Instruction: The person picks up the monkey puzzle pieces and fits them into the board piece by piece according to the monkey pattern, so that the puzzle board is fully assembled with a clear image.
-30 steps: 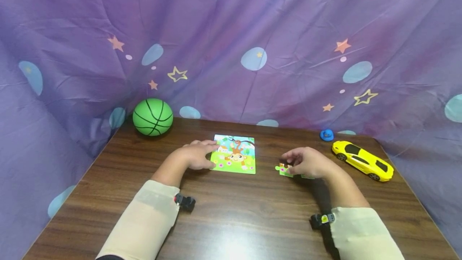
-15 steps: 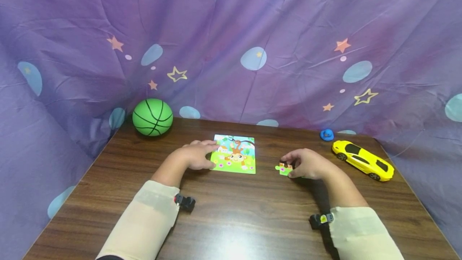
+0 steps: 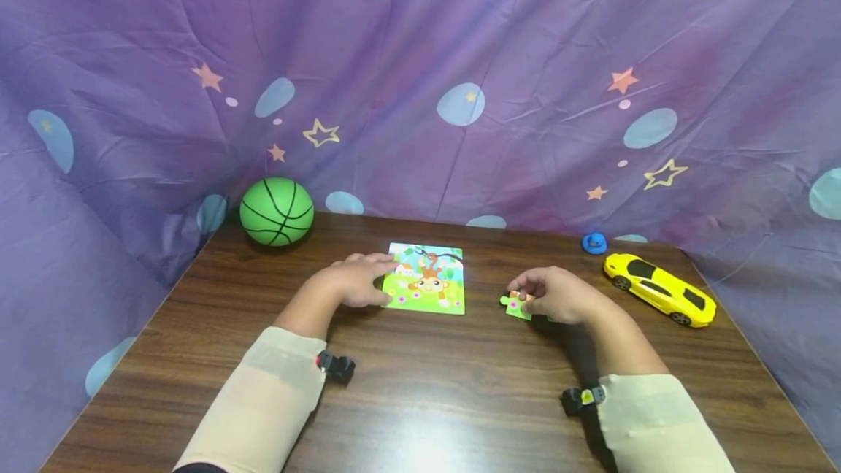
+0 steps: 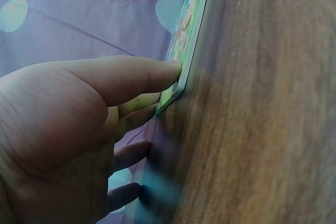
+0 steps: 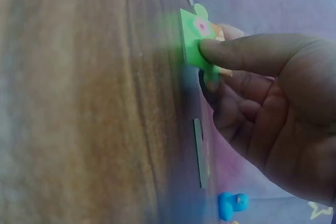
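Note:
A square puzzle board (image 3: 428, 301) with a monkey picture lies on the table in the head view. My left hand (image 3: 358, 281) is at its left side, fingers extended; the thumb touches the board's near corner (image 4: 176, 88) in the left wrist view. To the right of the board, my right hand (image 3: 558, 296) pinches a green puzzle piece (image 3: 516, 305) with a pink flower. In the right wrist view, the thumb presses on the face of this puzzle piece (image 5: 190, 43), and it looks tilted off the table. A second flat piece (image 5: 200, 153) lies by that hand, mostly hidden in the head view.
A green ball (image 3: 277, 212) sits at the table's back left. At the back right are a small blue rubber duck (image 3: 594, 243) and a yellow toy car (image 3: 659, 289). Behind the brown wooden table (image 3: 420, 371) hangs a purple curtain (image 3: 394, 57).
Half a second ago my right thumb was at the puzzle piece's right edge; now it covers more of the piece, which has turned slightly. My left hand stays at the board.

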`<move>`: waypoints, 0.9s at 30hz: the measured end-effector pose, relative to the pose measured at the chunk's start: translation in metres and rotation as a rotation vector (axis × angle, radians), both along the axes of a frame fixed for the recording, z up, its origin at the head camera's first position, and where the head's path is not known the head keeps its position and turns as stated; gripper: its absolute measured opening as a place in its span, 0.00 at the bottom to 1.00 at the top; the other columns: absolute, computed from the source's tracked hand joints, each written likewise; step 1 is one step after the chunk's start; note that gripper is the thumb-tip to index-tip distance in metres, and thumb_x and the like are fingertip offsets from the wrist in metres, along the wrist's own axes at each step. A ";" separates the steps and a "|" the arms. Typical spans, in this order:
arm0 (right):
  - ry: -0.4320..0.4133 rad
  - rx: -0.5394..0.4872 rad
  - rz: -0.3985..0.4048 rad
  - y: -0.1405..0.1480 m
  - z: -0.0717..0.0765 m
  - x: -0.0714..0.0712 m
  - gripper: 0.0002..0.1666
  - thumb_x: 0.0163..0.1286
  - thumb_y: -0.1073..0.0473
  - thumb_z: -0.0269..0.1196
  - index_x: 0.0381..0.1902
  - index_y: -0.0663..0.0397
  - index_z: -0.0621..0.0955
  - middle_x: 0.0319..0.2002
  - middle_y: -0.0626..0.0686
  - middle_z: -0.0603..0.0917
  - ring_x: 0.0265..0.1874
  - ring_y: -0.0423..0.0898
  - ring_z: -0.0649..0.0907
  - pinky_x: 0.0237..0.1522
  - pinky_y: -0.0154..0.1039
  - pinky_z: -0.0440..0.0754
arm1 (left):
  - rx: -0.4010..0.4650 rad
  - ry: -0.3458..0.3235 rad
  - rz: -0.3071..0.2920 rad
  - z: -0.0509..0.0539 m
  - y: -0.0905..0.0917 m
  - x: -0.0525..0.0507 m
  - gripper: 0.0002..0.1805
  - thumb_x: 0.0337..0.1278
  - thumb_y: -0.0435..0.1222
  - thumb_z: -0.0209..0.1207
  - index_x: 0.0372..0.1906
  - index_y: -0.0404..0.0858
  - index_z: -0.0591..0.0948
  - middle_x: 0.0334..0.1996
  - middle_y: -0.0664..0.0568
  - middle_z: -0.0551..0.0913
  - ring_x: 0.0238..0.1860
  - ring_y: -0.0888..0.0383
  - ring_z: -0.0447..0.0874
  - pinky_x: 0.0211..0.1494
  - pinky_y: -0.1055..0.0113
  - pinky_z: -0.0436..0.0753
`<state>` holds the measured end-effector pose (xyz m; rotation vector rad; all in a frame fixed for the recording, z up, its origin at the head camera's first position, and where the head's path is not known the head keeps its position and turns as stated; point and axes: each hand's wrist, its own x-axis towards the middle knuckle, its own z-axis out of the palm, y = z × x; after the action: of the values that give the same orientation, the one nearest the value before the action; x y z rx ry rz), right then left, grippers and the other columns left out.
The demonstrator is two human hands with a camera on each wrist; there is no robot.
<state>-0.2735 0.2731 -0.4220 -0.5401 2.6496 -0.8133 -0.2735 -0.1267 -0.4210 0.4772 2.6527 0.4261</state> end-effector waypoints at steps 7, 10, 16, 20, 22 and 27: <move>-0.004 -0.096 -0.012 -0.010 0.006 0.003 0.14 0.73 0.66 0.68 0.55 0.56 0.87 0.41 0.52 0.90 0.40 0.44 0.85 0.39 0.34 0.85 | 0.003 0.000 0.002 0.002 0.001 -0.001 0.43 0.70 0.54 0.63 0.86 0.59 0.61 0.88 0.61 0.53 0.88 0.42 0.50 0.86 0.29 0.53; 0.023 -0.131 -0.005 -0.018 0.006 0.004 0.14 0.73 0.66 0.68 0.54 0.55 0.88 0.41 0.52 0.90 0.41 0.44 0.85 0.41 0.33 0.85 | 0.003 -0.001 0.005 0.001 0.001 -0.002 0.43 0.70 0.54 0.63 0.86 0.58 0.61 0.89 0.61 0.53 0.88 0.42 0.49 0.86 0.29 0.53; 0.069 -0.158 0.034 -0.047 0.003 0.003 0.12 0.74 0.64 0.68 0.53 0.51 0.88 0.41 0.51 0.91 0.42 0.42 0.86 0.44 0.34 0.85 | -0.024 -0.004 0.012 0.000 0.002 -0.002 0.44 0.69 0.54 0.62 0.86 0.59 0.59 0.89 0.62 0.51 0.88 0.43 0.49 0.87 0.31 0.52; 0.074 -0.161 0.053 -0.068 0.001 0.002 0.11 0.74 0.64 0.68 0.52 0.52 0.88 0.41 0.50 0.92 0.43 0.41 0.87 0.46 0.36 0.86 | -0.020 -0.001 0.008 0.000 0.002 -0.002 0.44 0.69 0.54 0.62 0.86 0.59 0.59 0.89 0.61 0.52 0.88 0.43 0.49 0.86 0.30 0.53; 0.069 -0.167 0.059 -0.079 0.001 0.001 0.12 0.73 0.64 0.69 0.52 0.53 0.88 0.42 0.50 0.92 0.43 0.41 0.87 0.48 0.37 0.86 | -0.008 0.005 0.002 0.000 0.001 -0.001 0.44 0.69 0.54 0.63 0.86 0.58 0.60 0.89 0.60 0.53 0.88 0.42 0.50 0.86 0.29 0.53; 0.069 -0.168 0.070 -0.102 -0.002 -0.005 0.12 0.72 0.65 0.69 0.51 0.51 0.89 0.42 0.48 0.93 0.44 0.39 0.88 0.51 0.37 0.87 | 0.004 0.008 -0.006 0.000 0.000 0.001 0.43 0.70 0.53 0.63 0.86 0.57 0.61 0.88 0.59 0.54 0.88 0.41 0.50 0.86 0.28 0.52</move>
<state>-0.2781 0.1706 -0.4238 -0.7110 2.6227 -1.0189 -0.2730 -0.1263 -0.4205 0.4892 2.6574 0.4283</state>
